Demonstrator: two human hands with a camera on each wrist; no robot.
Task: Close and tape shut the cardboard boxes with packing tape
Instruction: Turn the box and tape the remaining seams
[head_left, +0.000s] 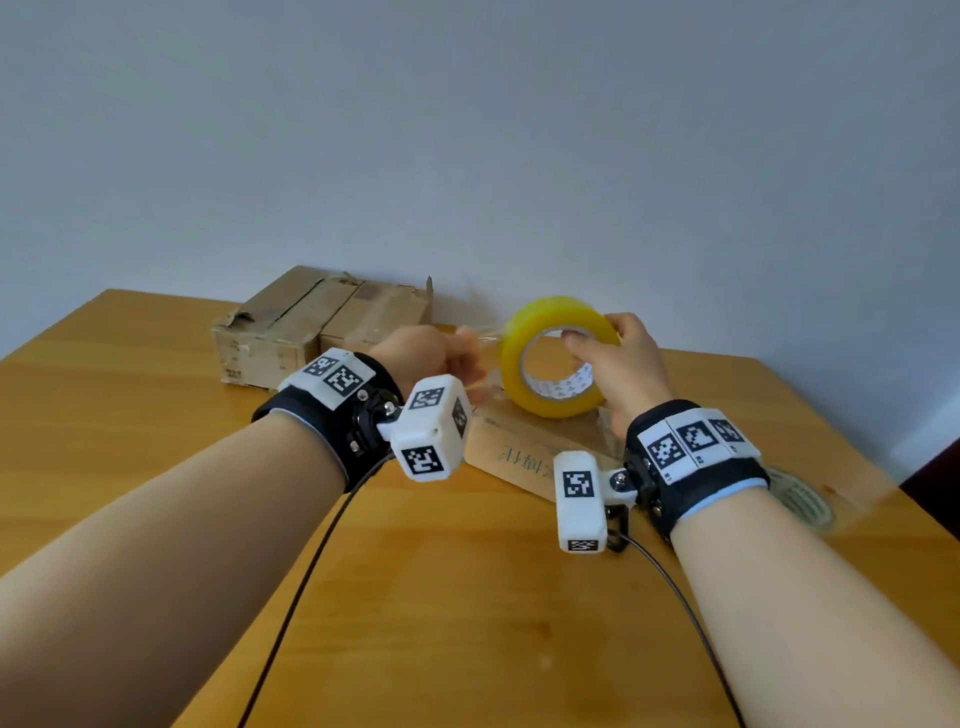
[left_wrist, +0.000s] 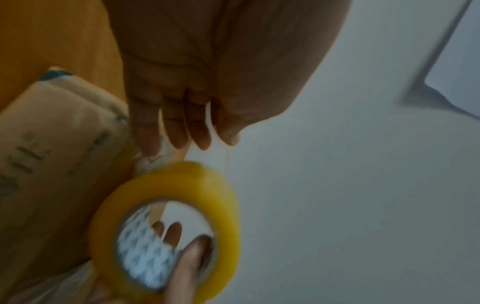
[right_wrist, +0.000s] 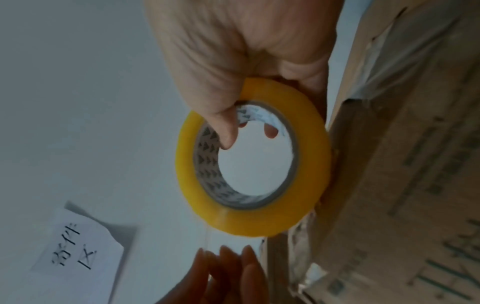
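Observation:
A yellow roll of packing tape (head_left: 558, 358) is held upright above a cardboard box with green print (head_left: 519, 457). My right hand (head_left: 602, 348) grips the roll (right_wrist: 249, 156), thumb inside the core and fingers round the rim. Just left of the roll, my left hand (head_left: 457, 358) pinches the tape's clear free end between thumb and fingers (left_wrist: 182, 133); a thin clear strip runs from it to the roll (left_wrist: 166, 226). The printed box (left_wrist: 52, 164) lies flat on the wooden table (head_left: 467, 597), partly hidden by my wrists. It shows old clear tape on its seam (right_wrist: 405, 67).
Worn cardboard boxes (head_left: 317, 325) stand against the wall at the back left. A flat roll of clear tape (head_left: 800, 499) lies on the table at the right, near a dark object (head_left: 935, 488) past the edge. A handwritten paper note (right_wrist: 75, 253) hangs on the wall.

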